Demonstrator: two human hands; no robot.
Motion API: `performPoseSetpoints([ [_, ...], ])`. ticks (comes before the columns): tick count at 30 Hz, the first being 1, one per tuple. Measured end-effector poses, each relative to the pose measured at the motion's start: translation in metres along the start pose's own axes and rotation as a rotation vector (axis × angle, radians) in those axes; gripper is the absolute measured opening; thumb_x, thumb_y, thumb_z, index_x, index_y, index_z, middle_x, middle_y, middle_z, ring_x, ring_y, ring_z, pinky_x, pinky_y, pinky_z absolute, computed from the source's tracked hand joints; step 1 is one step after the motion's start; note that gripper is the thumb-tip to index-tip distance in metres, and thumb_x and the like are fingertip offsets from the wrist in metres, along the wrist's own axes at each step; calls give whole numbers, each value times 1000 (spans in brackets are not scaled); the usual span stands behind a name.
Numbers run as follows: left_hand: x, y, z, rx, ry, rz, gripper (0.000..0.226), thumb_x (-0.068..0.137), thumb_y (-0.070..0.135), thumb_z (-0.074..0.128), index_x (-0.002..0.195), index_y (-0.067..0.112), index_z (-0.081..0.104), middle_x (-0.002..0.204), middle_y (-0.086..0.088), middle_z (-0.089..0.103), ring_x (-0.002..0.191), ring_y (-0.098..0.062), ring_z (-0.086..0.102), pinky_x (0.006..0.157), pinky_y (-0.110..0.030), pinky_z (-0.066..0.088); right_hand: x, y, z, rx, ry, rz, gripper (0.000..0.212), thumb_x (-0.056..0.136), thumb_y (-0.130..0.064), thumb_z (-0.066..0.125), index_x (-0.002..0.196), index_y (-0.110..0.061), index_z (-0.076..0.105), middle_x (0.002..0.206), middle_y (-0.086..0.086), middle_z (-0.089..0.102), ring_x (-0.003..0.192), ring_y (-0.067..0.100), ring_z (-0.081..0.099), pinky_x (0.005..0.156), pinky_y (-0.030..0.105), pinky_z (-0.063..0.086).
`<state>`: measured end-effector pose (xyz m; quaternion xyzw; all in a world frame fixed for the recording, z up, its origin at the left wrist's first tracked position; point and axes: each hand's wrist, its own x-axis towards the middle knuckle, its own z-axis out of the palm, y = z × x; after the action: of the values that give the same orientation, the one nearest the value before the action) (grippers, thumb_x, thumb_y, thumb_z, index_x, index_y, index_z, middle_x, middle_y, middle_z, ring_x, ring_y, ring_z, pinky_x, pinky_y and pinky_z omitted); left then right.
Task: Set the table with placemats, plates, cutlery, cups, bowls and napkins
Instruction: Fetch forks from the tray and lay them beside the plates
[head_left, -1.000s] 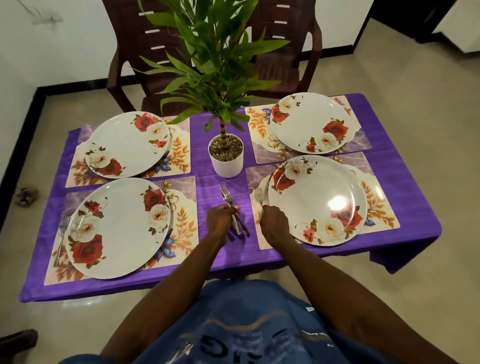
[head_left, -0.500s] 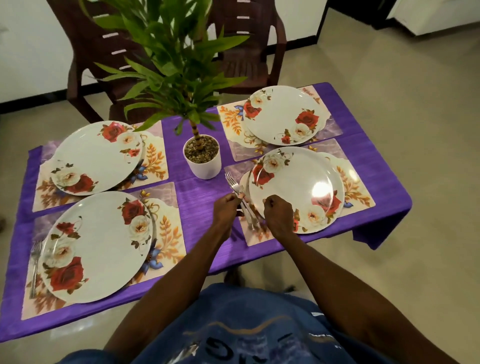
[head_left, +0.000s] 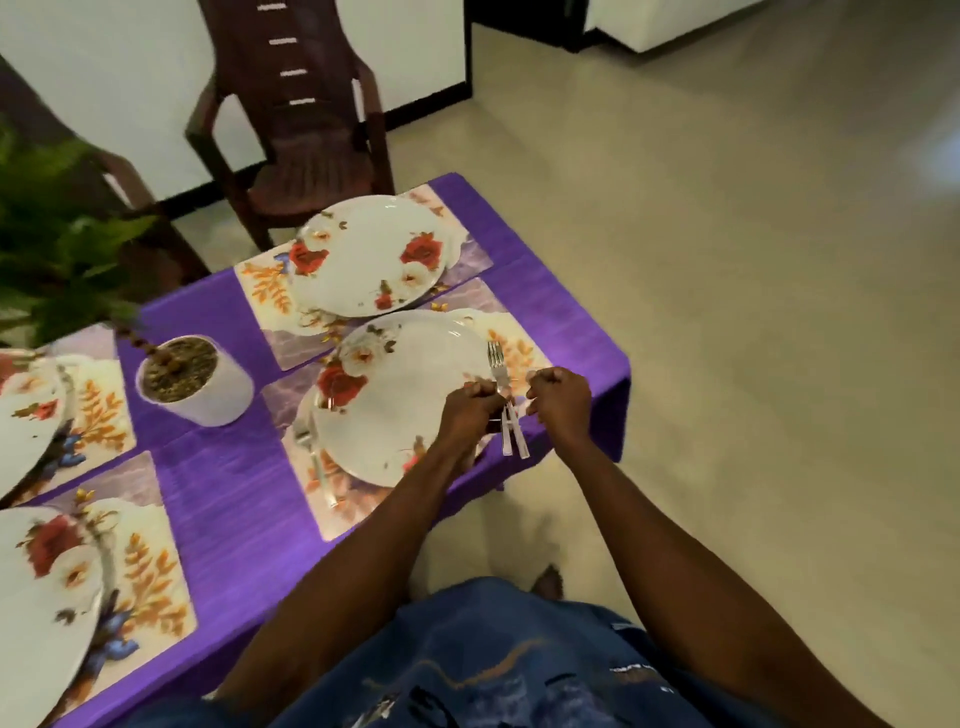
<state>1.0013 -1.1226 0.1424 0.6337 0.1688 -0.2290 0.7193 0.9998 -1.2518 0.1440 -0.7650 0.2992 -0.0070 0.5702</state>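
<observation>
Far left edge: two floral plates (head_left: 31, 415) on placemats, cut off by the frame, blurred. Potted plant (head_left: 195, 382) in a white pot stands on the purple cloth of the desk (head_left: 228, 488), between the left settings and the right ones.

Right of the pot: near-right placemat (head_left: 332, 514) carries a floral plate (head_left: 400, 400). One fork (head_left: 314, 457) already lies on that mat, just beside the plate's left rim, handle toward the near edge. Behind it, a second plate (head_left: 371, 254) on its own mat, no cutlery seen beside it. Brown plastic chair (head_left: 306, 130) stands beyond the far edge.

Right side of the near plate: left hand (head_left: 467, 410) is clenched round a small bundle of forks (head_left: 506, 405), tines pointing far, handle ends poking out toward the near edge. The bundle hangs over the plate's right rim and the mat edge; whether it touches either cannot be told. Right hand (head_left: 561, 402) sits just beside it, fingers curled; it appears to pinch at the bundle, but what it holds cannot be told.

Handling, as judged: forks are stiff, light, smooth metal, likely to slide against each other; best parted by pinching one handle near mid-length. Plates look fragile; a dropped fork could chip one.

No cups, bowls or napkins visible.
</observation>
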Motion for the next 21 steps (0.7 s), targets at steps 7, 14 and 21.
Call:
performPoseSetpoints([
  [7,19,2,130,18,-26,-13,5,83,2,71,87,-1,69,63,-5,67,53,-16,64,49,-22,50,41,33,-114,92,14,135,24,90,-18,60,73,-2,68,62,11,65,48,18,57,48,26,44],
  [14,66,13,226,102,-79,-32,12,79,4,76,90,-1,73,78,-12,73,60,-19,66,52,-22,50,99,46,-177,96,0,137,39,83,-33,59,77,6,61,72,24,61,58,21,51,56,37,44],
  [21,147,26,326,59,-87,-124,9,79,5,77,85,3,71,69,-9,69,55,-18,64,41,-18,48,201,41,-239,37,28,118,16,89,-17,64,83,-5,72,76,14,70,60,19,59,57,33,48],
])
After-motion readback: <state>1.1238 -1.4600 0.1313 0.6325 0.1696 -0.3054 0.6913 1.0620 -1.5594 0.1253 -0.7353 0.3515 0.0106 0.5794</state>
